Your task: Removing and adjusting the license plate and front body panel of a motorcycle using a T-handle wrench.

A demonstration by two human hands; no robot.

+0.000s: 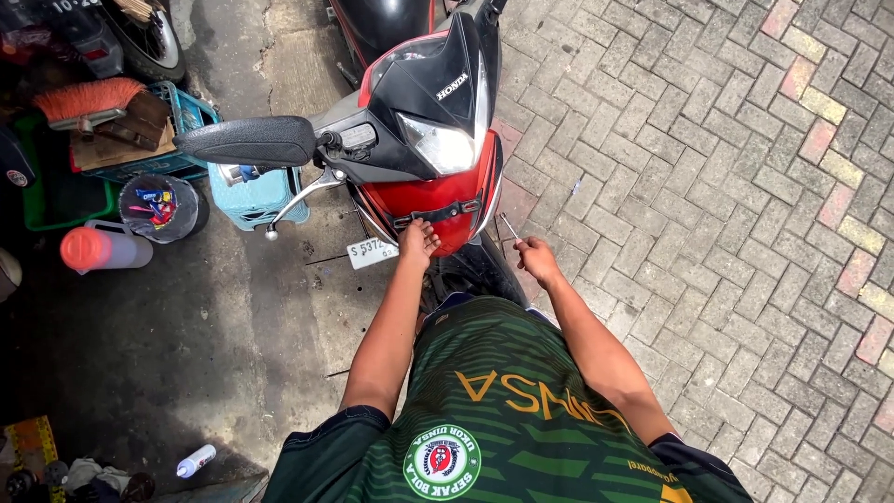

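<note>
**Hands at the red front panel of the motorcycle**

Below the headlamp [440,146], we press our left hand [418,240] against the red front panel [424,203] of the motorcycle [424,112]. Its fingers [424,226] lie close together, bent over the dark strip that crosses the panel, touching it; whether they grip anything there, we cannot tell. Our right hand [537,259] hangs just beside the panel's lower right edge, apart from it, with its fingers curled shut around a thin metal tool [508,225] whose tip slants up and toward the bike.

Beneath the left hand sits the white number plate [371,251], and the dark front wheel [475,270] shows between our two forearms. The left handlebar grip and mirror [250,142] jut out to our left, with the brake lever [303,200] curving down under them.

To our right the brick paving [708,205] lies open, giving the right arm wide room. To our left the concrete floor [186,326] is crowded at its far edge: a light blue crate [256,197], a round tin [158,207], an orange-capped bottle [102,250] and an orange brush [88,98]. A small white bottle [196,460] lies near our left elbow's side, well apart from the bike.
</note>
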